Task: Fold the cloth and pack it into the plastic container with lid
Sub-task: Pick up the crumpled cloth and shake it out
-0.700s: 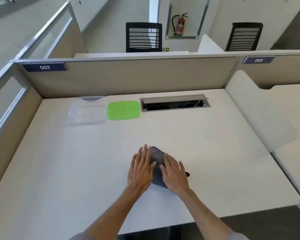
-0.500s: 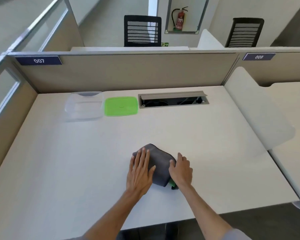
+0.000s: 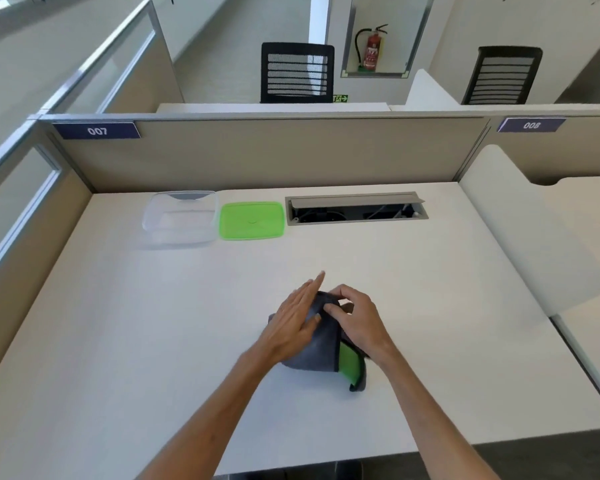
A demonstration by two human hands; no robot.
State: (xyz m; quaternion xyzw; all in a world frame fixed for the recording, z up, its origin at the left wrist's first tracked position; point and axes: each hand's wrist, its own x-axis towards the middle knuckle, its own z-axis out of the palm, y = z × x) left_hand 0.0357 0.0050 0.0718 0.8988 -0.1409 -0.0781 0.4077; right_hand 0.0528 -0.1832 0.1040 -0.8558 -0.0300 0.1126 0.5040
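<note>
Cloth (image 3: 321, 351) pinched by right hand (image 3: 359, 320), left hand (image 3: 297, 320) spread flat on it

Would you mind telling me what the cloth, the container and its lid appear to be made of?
The cloth looks like soft matte microfibre, dark grey with a bright green face showing at the fold; it bends limply under the hands. The container seems clear, slightly glossy plastic, since the desk shows through it. The lid looks like smooth, opaque green plastic, probably rigid.
</note>
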